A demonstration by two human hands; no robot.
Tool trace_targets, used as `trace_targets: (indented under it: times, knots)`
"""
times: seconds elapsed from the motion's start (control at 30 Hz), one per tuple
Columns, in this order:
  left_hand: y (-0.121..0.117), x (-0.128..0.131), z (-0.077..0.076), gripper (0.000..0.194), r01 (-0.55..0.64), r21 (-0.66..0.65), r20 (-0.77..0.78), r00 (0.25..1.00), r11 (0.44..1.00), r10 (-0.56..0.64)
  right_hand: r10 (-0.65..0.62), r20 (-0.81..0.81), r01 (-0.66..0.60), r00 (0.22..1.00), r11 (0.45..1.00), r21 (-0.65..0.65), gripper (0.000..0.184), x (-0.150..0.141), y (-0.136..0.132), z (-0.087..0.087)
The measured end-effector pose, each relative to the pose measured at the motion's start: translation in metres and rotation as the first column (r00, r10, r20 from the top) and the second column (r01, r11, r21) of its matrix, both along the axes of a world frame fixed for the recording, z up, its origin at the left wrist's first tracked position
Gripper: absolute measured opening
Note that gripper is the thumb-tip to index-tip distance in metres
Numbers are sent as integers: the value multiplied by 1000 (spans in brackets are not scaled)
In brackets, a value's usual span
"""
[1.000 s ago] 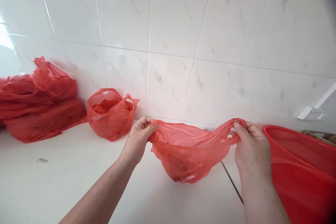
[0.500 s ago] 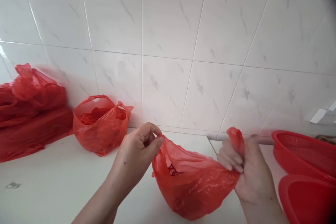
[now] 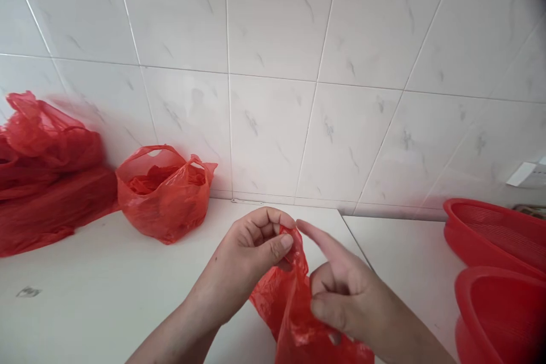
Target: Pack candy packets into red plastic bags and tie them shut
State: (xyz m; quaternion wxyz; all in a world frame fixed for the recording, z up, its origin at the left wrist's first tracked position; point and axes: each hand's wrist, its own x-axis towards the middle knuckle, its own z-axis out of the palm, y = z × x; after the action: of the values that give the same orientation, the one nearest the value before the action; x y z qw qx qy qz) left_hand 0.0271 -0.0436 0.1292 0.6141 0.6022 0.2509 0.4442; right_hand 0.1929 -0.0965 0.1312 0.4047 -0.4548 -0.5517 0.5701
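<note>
A thin red plastic bag (image 3: pixel 294 310) hangs crumpled between my two hands above the white counter (image 3: pixel 106 296). My left hand (image 3: pixel 251 259) pinches one handle of the bag between thumb and curled fingers. My right hand (image 3: pixel 350 296) is right beside it, its lower fingers closed on the bag's other side and its index finger stretched toward the left thumb. The bottom of the bag runs out of view at the lower edge.
Another red bag (image 3: pixel 164 190) stands open against the tiled wall (image 3: pixel 273 79) at the left. A heap of red bags (image 3: pixel 46 170) lies at the far left. Two red plastic basins (image 3: pixel 499 273) sit at the right edge. A white wall socket (image 3: pixel 526 173) is above them.
My hands, first held apart with the bag stretched between them, have come together at the centre. The bag has bunched up and dropped lower.
</note>
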Motion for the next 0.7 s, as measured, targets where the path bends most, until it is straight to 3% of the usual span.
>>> trace_targets:
  times: [0.07,0.13,0.17,0.23,0.3,0.37,0.43,0.53,0.6,0.7]
  knots:
    - [-3,2,-2,19,34,25,-37,999,999,-33,25,34,-25,999,1000,2,55,-6,6,-3]
    - [-6,4,-4,29,-39,107,-113,992,994,51,-62,99,60,993,998,26,26,-8,14,-7]
    - [-7,4,-5,32,-121,187,-159,976,975,151,-130,133,126,983,991,37,25,-8,18,-9]
    - [-8,6,-7,27,-244,405,-232,905,881,357,-247,168,242,954,969,47,33,-4,24,-14]
    - [-8,8,-9,22,-190,569,-296,861,800,414,-302,138,300,943,953,37,39,1,28,-19]
    - [-6,11,-11,23,-43,625,-401,839,779,369,-328,59,327,943,945,19,41,5,29,-23]
    - [-3,14,-15,17,30,634,-494,785,773,375,-322,6,322,947,947,15,42,8,30,-24]
    - [5,16,-23,18,-49,601,-532,720,798,446,-259,-2,259,966,966,13,42,15,31,-22]
    - [11,17,-28,16,-153,512,-514,733,845,444,-197,-40,197,980,980,-16,47,20,32,-20]
    - [17,20,-34,12,-211,300,-422,845,930,328,-45,-132,41,990,998,-38,50,29,37,-25]
